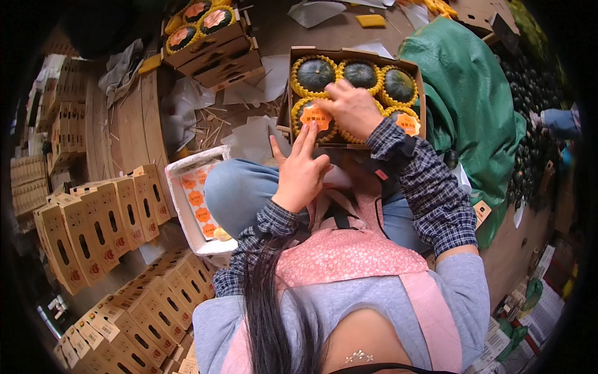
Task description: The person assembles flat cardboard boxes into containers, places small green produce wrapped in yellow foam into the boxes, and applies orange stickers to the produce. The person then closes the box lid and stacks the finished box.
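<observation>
In front of me an open cardboard box (pixel 423 100) holds several dark green squashes in yellow foam nets. An orange label (pixel 315 118) bearing writing lies on the near left squash (pixel 299 115). Two fingertips of my left hand (pixel 302 175) press the label's lower edge, the other fingers spread or bent. My right hand (pixel 357 108) reaches over the box, slightly blurred, its thumb at the label's upper right; whether its fingers pinch anything is hidden. A second orange label (pixel 408 124) sits on the near right squash. The near middle squash is mostly covered by my right hand.
A white foam box (pixel 175 187) with sheets of orange labels (pixel 196 198) stands by my left knee. Folded cardboard cartons (pixel 107 224) line the left. Stacked squash boxes (pixel 224 61) stand at the far left. A green tarp (pixel 472 93) and heaped dark squashes (pixel 528 145) lie right.
</observation>
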### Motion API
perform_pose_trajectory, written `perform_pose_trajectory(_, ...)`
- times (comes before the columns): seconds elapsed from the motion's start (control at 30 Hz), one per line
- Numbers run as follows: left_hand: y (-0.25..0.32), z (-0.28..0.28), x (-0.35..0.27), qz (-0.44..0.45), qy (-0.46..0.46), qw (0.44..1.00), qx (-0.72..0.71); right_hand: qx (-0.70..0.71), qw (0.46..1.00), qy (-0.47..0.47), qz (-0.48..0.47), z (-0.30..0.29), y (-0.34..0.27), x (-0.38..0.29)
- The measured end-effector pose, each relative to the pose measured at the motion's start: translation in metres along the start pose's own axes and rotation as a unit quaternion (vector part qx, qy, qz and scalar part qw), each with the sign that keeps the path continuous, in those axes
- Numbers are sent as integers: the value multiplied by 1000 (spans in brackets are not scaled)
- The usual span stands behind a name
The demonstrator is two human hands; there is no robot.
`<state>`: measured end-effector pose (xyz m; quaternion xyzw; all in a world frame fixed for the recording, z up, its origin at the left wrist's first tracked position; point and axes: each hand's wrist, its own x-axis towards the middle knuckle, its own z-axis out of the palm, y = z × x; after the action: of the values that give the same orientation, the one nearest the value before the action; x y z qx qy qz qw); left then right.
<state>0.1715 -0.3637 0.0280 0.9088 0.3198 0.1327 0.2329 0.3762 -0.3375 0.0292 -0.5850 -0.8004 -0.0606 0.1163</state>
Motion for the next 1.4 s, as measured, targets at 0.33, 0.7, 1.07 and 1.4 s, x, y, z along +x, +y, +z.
perform_pose_trajectory(0.33,-11,-59,7,-175,124,811,-545,544,810,42,214,-125,-14,-135)
perform_pose_trajectory(0.7,15,-64,23,-127,133,855,-485,597,793,-16,121,-157,-14,-148)
perform_pose_trajectory(1.07,13,-52,32,-146,167,837,-500,587,747,137,280,-144,-16,-151)
perform_pose_trajectory(1.4,5,-59,47,-36,158,933,-321,421,834,177,310,-139,4,-148)
